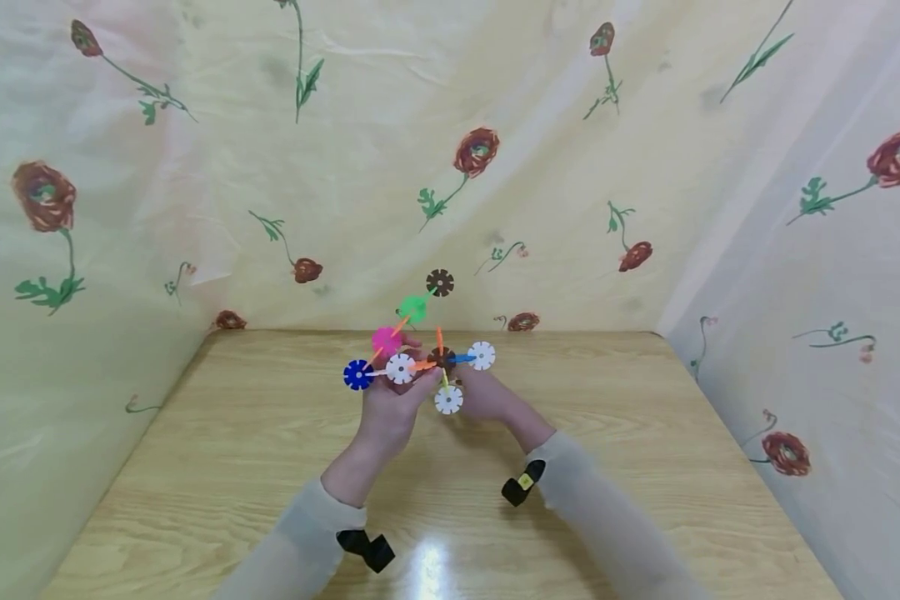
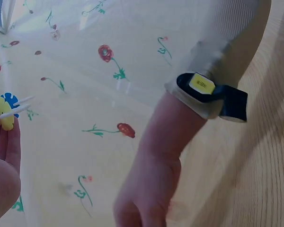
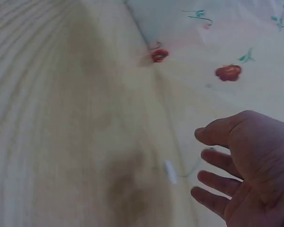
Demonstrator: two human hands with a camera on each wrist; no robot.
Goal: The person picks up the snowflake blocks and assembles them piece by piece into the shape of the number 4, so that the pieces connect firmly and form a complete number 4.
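Note:
A structure of notched plastic discs is raised above the table in the head view. Its chain runs from a dark blue disc [image 1: 357,375] through a pink disc [image 1: 387,341] and a green disc [image 1: 413,310] to a brown disc [image 1: 440,282]. White discs [image 1: 482,356] stick out on short arms round another brown disc. My left hand [image 1: 390,412] grips the structure from below; in the left wrist view its fingers pinch a yellow disc [image 2: 7,113]. Just right of it is my right hand [image 1: 487,398], partly behind the discs. The right wrist view shows this hand's fingers [image 3: 220,183] loosely bent, holding nothing.
The wooden table [image 1: 285,467] lies beneath both forearms. Flowered cloth [image 1: 375,167] stands behind it and along both sides. A small blurred white piece [image 3: 171,172] shows near the table's edge in the right wrist view. Each sleeve carries a black wrist camera [image 1: 523,483].

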